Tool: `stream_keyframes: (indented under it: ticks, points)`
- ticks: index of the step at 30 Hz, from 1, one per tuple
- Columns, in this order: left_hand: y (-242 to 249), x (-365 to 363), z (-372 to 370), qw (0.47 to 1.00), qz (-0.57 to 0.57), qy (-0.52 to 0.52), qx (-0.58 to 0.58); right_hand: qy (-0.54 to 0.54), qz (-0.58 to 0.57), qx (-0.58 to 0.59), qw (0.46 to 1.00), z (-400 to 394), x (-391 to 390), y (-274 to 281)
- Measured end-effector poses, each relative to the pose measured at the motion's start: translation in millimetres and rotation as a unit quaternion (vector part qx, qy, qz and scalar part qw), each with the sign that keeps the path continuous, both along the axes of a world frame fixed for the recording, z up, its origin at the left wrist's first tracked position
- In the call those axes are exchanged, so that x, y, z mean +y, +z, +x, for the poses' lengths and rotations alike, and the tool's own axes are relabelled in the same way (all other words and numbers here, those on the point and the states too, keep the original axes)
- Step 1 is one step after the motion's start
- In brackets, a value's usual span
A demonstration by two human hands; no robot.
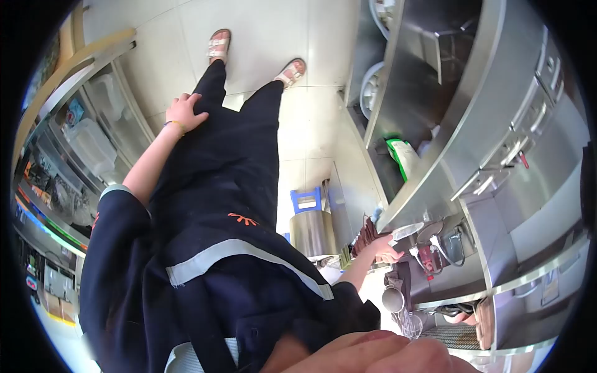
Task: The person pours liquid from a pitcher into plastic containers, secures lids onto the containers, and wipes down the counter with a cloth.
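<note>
My left hand [184, 112] rests against the dark apron [224, 161] at my thigh, its fingers spread and holding nothing visible. On the right, my right hand [384, 250] is beside a pleated brown item [365, 239] and near a group of kitchen tools. Its fingers look loose and partly extended, with no held thing showing. Close by are a round pale-rimmed strainer [408, 231] and a red item [427, 256]. Below the hand in the view sit a round metal cup or ladle [393, 299] and a wire whisk [410, 323].
A steel cabinet [460, 137] runs along the right, with a green-and-white bag [403, 158] on a shelf. A metal container with a blue handle [309, 231] stands on the floor side. A cabinet with plastic tubs [93, 146] lines the left. Pale tiles [168, 46] form the floor.
</note>
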State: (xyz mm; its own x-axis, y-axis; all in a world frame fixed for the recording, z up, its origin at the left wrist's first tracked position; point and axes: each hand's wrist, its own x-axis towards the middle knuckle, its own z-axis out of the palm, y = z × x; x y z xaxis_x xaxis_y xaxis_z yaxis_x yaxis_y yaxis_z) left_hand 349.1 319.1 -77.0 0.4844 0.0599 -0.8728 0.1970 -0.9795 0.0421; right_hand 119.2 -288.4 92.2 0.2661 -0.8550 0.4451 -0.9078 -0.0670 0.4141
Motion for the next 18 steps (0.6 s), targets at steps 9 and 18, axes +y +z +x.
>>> stream_keyframes:
  ticks: [9, 18]
  points:
    - [-18, -5, 11, 0.962, 0.116, 0.055, 0.242, 0.308, 0.585, 0.11, 0.742, 156, 306, -95]
    - [-48, 40, 5, 0.957, -0.104, 0.269, -0.004, 0.458, 0.288, 0.033, 0.84, 423, 217, -210]
